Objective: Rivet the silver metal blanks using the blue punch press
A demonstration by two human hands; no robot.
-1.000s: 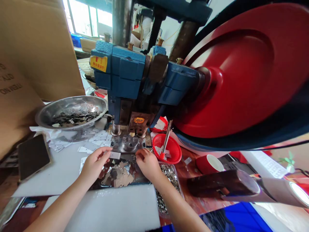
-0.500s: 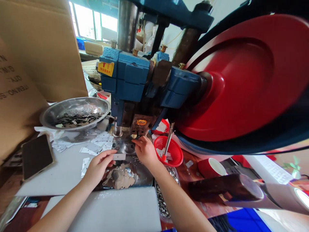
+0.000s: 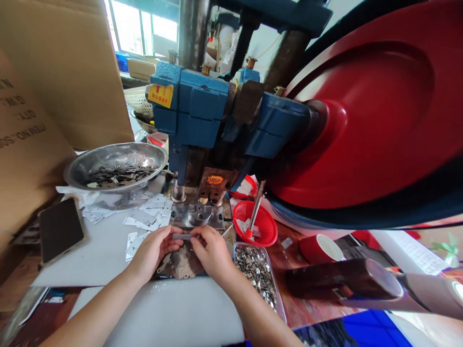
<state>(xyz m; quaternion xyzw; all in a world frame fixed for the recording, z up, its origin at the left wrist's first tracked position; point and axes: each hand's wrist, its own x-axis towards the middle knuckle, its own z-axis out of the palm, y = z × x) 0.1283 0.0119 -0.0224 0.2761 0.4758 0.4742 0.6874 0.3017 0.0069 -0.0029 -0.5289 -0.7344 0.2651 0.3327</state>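
We face a blue metal press [image 3: 198, 111] fitted with a huge, glossy red round wheel [image 3: 372, 111]. Left of the press sits our wide, silvery metal bowl [image 3: 73, 177] of thin flat pieces [image 3: 121, 176]. Our right hand [image 3: 213, 249] and left hand [image 3: 152, 250] both pinch, gripping opposite ends of one slim grey rectangular metal strip [image 3: 182, 236] in front of the press.

Looks like a small workshop, equipped with a blue press [image 3: 198, 108], large red wheel [image 3: 383, 125] and heaped metal pieces [image 3: 255, 272].
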